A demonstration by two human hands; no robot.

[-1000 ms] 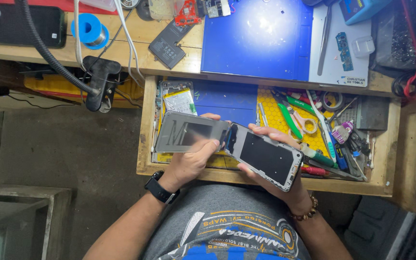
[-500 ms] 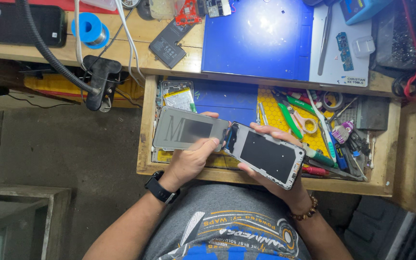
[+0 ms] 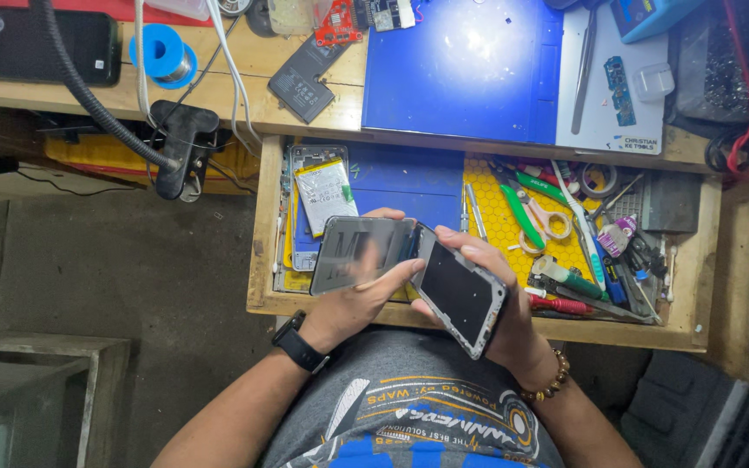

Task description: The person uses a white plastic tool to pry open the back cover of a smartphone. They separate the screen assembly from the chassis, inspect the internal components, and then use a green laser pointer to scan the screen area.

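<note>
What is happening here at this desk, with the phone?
A seated person holds a phone body in the right hand, over an open wooden drawer full of tools. The left hand holds a thin grey panel, opened away from the phone like a book cover; the two meet along one edge.

A dark rectangular phone screen [image 3: 459,295] lies beside a grey glossy display panel [image 3: 359,253] over the drawer.

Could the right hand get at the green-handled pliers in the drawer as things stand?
Probably not at once: the right hand is wrapped around the phone frame. The green-handled pliers lie uncovered in the open drawer just beyond it, so the path is free once it lets go.
</note>
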